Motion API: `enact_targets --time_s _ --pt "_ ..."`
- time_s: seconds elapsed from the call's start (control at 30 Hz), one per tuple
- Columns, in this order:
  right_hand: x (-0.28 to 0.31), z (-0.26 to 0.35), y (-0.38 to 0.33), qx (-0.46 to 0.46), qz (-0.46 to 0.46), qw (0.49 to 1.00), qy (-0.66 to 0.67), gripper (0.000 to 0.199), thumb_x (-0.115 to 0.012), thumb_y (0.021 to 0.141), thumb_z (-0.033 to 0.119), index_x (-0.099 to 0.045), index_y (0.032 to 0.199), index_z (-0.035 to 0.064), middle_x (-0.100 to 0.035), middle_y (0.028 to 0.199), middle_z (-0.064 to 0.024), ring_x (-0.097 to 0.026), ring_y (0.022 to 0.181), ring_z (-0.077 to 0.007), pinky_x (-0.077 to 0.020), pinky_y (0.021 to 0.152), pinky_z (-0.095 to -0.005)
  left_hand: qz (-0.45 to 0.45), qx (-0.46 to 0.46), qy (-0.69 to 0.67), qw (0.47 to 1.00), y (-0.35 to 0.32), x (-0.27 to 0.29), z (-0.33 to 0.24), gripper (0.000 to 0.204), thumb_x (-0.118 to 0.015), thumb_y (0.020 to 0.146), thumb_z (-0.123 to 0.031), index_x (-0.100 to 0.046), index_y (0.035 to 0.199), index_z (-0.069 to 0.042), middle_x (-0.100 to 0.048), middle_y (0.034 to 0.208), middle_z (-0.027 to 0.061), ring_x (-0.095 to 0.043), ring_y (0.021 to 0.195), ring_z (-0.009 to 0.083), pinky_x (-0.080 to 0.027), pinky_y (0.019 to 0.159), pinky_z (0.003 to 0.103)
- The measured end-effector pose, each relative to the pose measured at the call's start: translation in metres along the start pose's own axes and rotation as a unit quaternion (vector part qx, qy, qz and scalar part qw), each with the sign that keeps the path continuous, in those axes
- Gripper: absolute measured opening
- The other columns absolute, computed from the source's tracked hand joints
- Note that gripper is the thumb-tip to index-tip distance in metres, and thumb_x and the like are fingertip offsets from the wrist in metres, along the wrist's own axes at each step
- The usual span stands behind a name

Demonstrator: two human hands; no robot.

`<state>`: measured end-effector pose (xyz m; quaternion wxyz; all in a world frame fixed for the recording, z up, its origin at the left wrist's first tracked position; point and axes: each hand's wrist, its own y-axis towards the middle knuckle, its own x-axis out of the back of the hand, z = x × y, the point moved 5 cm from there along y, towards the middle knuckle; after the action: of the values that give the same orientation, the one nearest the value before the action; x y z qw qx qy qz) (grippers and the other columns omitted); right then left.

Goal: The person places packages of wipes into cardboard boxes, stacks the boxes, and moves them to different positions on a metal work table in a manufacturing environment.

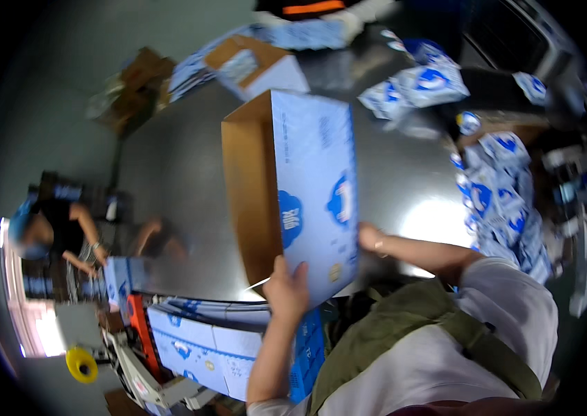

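Open cardboard box [318, 173] held over a shiny metal table [176, 152]
The left hand [288, 288] grasps its near edge; the right hand [368, 237] is at its right side, fingers hidden, so I cannot tell its grip. The long, square-cornered box is pale blue outside, plain brown inside; crinkled packets [505, 194] heap at right.

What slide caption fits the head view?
Left hand and right hand hold an open printed carton at a metal table, pouches to the right.
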<state>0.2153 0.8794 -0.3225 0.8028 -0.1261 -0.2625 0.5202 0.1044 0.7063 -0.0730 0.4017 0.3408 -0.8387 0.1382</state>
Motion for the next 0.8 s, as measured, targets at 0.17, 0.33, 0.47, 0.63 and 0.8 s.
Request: enact_targets --time_s 0.17,0.33,0.47,0.63,0.8 --pt "0.012 0.039 -0.045 0.145 -0.192 0.899 0.367 0.073 -0.072 0.071 0.024 -0.037 0.128 -0.0054 -0.052 0.119 -0.0231 -0.05 0.112 -0.0299 -0.039 0.095 -0.0356 0.153 -0.017 0.159 0.975 -0.012 -0.073 -0.028 0.024 -0.055 0.084 -0.025 -0.045 0.094 -0.005 -0.061 0.07 0.0203 -0.06 0.065 0.04 -0.046 0.059 0.05" --pt "0.07 0.087 -0.078 0.075 -0.212 0.948 0.226 0.078 -0.069 0.072 0.016 -0.029 0.135 -0.0033 -0.052 0.122 -0.0193 -0.051 0.112 -0.0261 -0.0423 0.091 -0.0342 0.089 -0.273 0.27 0.919 -0.02 -0.064 -0.097 0.042 -0.06 0.079 -0.024 -0.048 0.115 -0.007 -0.053 0.111 0.0239 -0.053 0.102 0.04 -0.042 0.085 0.051" --pt "0.0 0.072 -0.086 -0.116 0.084 0.812 0.566 0.054 -0.062 0.073 -0.002 -0.047 0.125 0.0002 -0.058 0.111 -0.013 -0.056 0.1 -0.0256 -0.0467 0.083 -0.0401 -0.082 -0.017 0.403 0.911 -0.021 0.018 0.034 0.062 -0.062 0.076 -0.016 -0.039 0.134 -0.013 -0.048 0.122 0.0183 -0.048 0.109 0.0391 -0.037 0.091 0.051" --pt "-0.036 0.029 -0.011 0.005 0.156 0.823 0.546 0.034 -0.067 0.077 0.009 -0.058 0.108 0.001 -0.064 0.102 -0.0116 -0.062 0.083 -0.0226 -0.0496 0.072 -0.0374 -0.127 0.097 0.122 0.98 0.015 0.048 0.141 0.059 -0.059 0.076 -0.003 -0.036 0.13 -0.001 -0.052 0.115 0.0216 -0.052 0.102 0.0405 -0.042 0.087 0.042" --pt "0.06 0.047 0.059 0.156 -0.01 0.988 0.002 0.047 -0.078 0.064 0.043 -0.067 0.082 0.0017 -0.068 0.08 -0.0119 -0.063 0.072 -0.0234 -0.0481 0.064 -0.0355 -0.091 0.087 0.208 0.97 0.034 0.051 0.145 0.058 -0.06 0.074 -0.002 -0.036 0.128 0.0 -0.05 0.118 0.021 -0.048 0.108 0.0408 -0.039 0.091 0.044"
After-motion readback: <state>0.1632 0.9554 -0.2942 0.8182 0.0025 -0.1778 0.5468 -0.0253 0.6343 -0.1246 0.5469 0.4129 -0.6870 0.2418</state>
